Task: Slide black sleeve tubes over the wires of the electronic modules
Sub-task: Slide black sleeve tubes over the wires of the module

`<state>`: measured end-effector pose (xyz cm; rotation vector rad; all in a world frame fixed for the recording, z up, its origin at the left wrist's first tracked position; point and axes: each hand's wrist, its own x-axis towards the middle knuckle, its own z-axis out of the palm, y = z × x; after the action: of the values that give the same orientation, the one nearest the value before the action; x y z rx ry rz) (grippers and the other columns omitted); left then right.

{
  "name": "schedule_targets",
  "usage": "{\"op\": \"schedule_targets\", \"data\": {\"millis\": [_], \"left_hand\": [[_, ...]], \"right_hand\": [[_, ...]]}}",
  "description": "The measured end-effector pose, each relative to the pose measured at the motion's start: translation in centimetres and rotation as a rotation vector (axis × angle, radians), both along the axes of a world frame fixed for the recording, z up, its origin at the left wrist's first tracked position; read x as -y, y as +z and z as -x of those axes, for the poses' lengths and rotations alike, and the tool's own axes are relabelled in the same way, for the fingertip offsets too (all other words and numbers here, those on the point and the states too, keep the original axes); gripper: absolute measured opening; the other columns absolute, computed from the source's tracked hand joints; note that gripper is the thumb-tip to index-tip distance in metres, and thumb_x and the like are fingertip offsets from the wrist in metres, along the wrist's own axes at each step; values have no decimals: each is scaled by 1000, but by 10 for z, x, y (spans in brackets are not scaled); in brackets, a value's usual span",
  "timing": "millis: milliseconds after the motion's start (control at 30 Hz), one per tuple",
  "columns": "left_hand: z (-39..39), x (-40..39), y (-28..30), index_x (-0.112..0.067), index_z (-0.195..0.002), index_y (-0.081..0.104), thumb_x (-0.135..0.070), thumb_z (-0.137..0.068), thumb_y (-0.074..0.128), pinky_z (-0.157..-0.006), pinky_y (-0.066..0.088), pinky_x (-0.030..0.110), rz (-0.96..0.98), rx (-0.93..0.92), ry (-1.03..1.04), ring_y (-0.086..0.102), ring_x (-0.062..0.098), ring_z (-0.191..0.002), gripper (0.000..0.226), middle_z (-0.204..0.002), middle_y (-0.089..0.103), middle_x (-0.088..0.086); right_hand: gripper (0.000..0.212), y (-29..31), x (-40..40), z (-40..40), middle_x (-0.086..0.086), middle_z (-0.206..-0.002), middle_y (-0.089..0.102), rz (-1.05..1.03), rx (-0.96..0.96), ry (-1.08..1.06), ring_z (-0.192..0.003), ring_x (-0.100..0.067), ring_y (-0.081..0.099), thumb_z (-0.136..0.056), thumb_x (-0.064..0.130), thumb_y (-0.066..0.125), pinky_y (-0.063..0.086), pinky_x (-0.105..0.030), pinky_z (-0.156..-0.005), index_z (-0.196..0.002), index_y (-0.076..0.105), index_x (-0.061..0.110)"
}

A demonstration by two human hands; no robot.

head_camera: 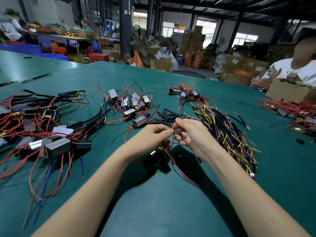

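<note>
You've got both hands up in the middle of the desk (153, 211), working one module (154, 160) that dangles just under them. Your left hand (156, 134) is curled in a pinch on its wires, and your right hand (189, 132) pinches the red wire (173, 126) at the tip, fingers curled round it. I can't tell if a sleeve is on yet, it's too blurry there.

Progress looks like roughly partway: the pile at 9 o'clock (42, 127) already wears black tubes on its leads, while the bare modules at 12 o'clock (131, 104) and a smaller bunch at 1 o'clock (183, 93) still show naked red wire.

Loose cut sleeve tubes (166, 115) lie just past your fingertips, handy. The big bundle of yellow and purple wires (225, 132) at 3 o'clock sits right beside your right wrist, so snagging looks likely. Another person (297, 69) works at 2 o'clock.
</note>
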<state>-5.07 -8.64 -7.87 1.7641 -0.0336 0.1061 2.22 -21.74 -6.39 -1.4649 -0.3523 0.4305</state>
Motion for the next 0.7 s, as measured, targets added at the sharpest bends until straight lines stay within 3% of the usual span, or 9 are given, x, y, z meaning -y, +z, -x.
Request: {"op": "schedule_targets", "data": {"millis": [133, 300, 467, 700], "left_hand": [[-6, 2, -7, -14, -111, 61, -23, -96, 53, -88, 43, 40, 137, -57, -6, 58, 22, -91, 19, -98, 66, 5], [-12, 1, -10, -13, -91, 62, -10, -93, 56, -61, 49, 20, 313, -49, 98, 65, 15, -74, 7, -84, 70, 4], [-15, -9, -6, -14, -88, 57, -16, -90, 58, -73, 53, 22, 483, -10, 174, 71, 13, -79, 4, -86, 75, 3], [-5, -14, 7, -5, -87, 58, -11, -89, 62, -70, 57, 26, 248, 189, 293, 71, 15, -70, 8, -81, 75, 8]], "right_hand": [[27, -9, 1, 0, -2, -57, 47, -81, -26, 61, -44, -11, 44, -99, 16, 47, 30, -17, -36, -73, 50, 8], [26, -14, 5, -5, -6, -62, 50, -141, -20, 65, -47, -14, 45, -98, 18, 49, 29, -18, -36, -73, 50, 9], [23, -22, 7, -13, -8, -77, 67, -203, -43, -42, -49, -12, 51, -98, 19, 48, 32, -18, -38, -78, 54, 10], [23, -22, 14, -20, -8, -91, 72, -329, -102, -105, -56, -10, 55, -98, 24, 48, 37, -16, -41, -77, 52, 17]]}}
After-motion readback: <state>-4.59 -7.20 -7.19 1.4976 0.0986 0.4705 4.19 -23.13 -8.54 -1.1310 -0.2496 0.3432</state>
